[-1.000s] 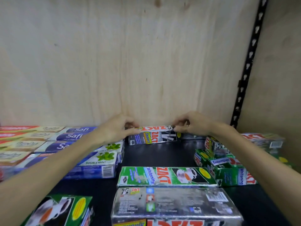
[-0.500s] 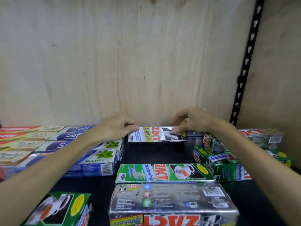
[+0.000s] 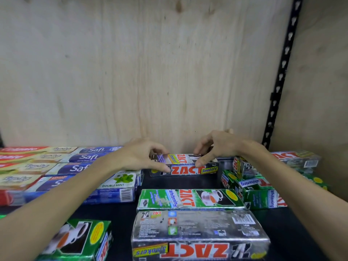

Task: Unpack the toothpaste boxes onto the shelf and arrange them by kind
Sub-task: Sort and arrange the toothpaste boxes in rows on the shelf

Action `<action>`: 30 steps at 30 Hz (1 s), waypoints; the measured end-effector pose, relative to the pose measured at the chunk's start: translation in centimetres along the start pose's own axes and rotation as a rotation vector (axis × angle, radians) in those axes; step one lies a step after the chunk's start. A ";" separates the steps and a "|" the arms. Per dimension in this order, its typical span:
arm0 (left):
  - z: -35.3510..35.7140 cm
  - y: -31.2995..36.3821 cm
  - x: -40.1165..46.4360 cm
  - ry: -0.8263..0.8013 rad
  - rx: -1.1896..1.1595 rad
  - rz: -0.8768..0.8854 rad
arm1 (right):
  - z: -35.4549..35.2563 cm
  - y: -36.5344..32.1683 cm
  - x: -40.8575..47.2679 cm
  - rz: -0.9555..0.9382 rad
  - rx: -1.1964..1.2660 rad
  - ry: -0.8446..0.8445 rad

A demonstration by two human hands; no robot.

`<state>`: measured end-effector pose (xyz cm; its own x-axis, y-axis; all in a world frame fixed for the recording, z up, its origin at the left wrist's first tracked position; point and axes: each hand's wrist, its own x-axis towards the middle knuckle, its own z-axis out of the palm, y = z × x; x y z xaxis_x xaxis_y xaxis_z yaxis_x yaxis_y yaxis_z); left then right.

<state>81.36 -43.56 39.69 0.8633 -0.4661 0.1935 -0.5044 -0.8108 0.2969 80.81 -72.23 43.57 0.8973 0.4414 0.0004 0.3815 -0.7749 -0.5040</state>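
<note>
A silver-black Zact Smokers box (image 3: 185,169) lies lengthwise at the back of the dark shelf (image 3: 120,213), its front label facing me. My left hand (image 3: 139,159) pinches its left end, thumb on the front face. My right hand (image 3: 218,147) pinches the right end, thumb on the front edge and fingers curled over the top. Closer to me lie a green Zact Whitening box (image 3: 190,199) and a foil-wrapped Zact Smokers pack (image 3: 199,228).
Colgate boxes (image 3: 22,157) and blue Safi boxes (image 3: 79,168) fill the left side. A loose pile of green Zact Whitening boxes (image 3: 258,194) sits at the right. Another green pack (image 3: 75,240) is at the bottom left. A black slotted upright (image 3: 280,72) runs up the plywood wall.
The Zact Smokers box has been rolled about its long axis between both hands and now rests on the shelf with its front label toward me. Both hands stay at its ends.
</note>
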 end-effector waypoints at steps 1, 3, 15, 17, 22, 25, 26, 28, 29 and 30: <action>0.0 0.0 0.0 0.000 0.011 0.000 | -0.1 -0.1 -0.2 -0.003 -0.002 -0.005; -0.1 -0.2 0.1 0.000 -0.005 0.000 | -0.2 -0.3 -0.5 -0.010 0.007 -0.010; 1.3 1.1 -0.1 0.270 0.104 -0.058 | 0.2 1.2 0.6 -0.130 0.177 -0.126; 1.3 1.5 -0.2 0.227 0.006 -0.054 | 0.2 1.5 1.0 -0.156 0.167 -0.124; 1.1 3.3 -0.7 0.099 -0.033 -0.088 | 0.3 1.7 1.5 -0.152 0.173 -0.140; 1.1 4.1 -0.7 0.025 0.015 -0.083 | 0.5 1.5 1.6 -0.159 0.131 -0.121; 1.2 4.3 -0.7 0.010 0.013 -0.095 | 0.6 1.5 1.7 -0.158 0.099 -0.091; 1.3 4.6 -0.6 -0.014 -0.016 -0.113 | 0.6 1.7 2.0 -0.153 0.017 -0.007; 1.5 4.7 -0.6 -0.020 -0.005 -0.106 | 0.7 1.8 2.1 -0.157 -0.018 0.023; 1.6 4.9 -0.6 -0.022 0.032 -0.088 | 0.8 1.9 2.3 -0.164 -0.046 0.037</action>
<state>78.39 -47.83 39.52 0.9048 -0.3997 0.1468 -0.4256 -0.8601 0.2814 83.43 -72.38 41.92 0.8294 0.5475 0.1112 0.5324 -0.7143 -0.4543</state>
